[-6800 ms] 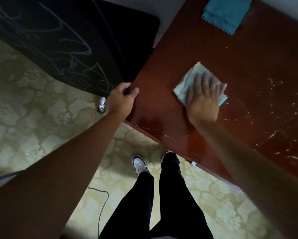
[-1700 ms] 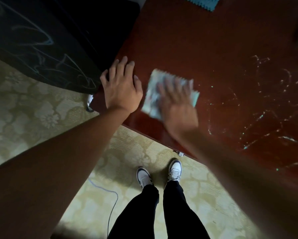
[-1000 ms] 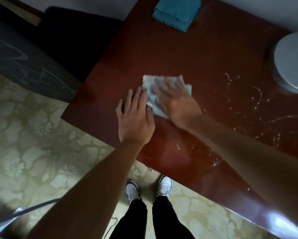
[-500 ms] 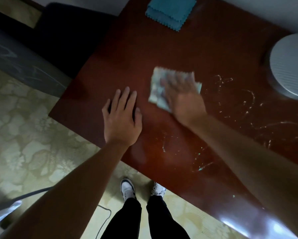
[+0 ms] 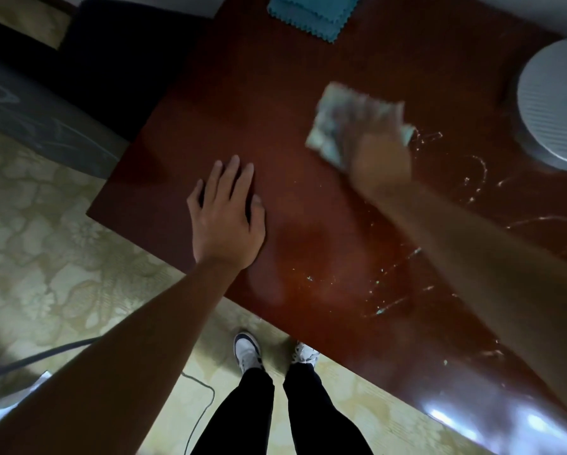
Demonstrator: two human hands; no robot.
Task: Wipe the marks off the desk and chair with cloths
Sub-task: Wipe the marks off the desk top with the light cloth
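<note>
The right hand (image 5: 375,149) is laid flat, fingers extended, on a pale cloth (image 5: 328,126) that is pressed against the reddish-brown desk (image 5: 275,103); both are blurred. The left hand (image 5: 226,215) is spread palm-down with straight fingers on bare wood near the desk's left corner, well apart from the cloth and holding nothing. Whitish scribbled marks (image 5: 472,178) are seen on the desk to the right of the cloth and toward the near edge. A folded teal cloth (image 5: 311,14) is placed at the far edge. A round grey ribbed object (image 5: 554,103) is set at the far right. A dark chair (image 5: 45,126) bearing pale scrawls is seen at the left, on a patterned floor (image 5: 45,257).
</note>
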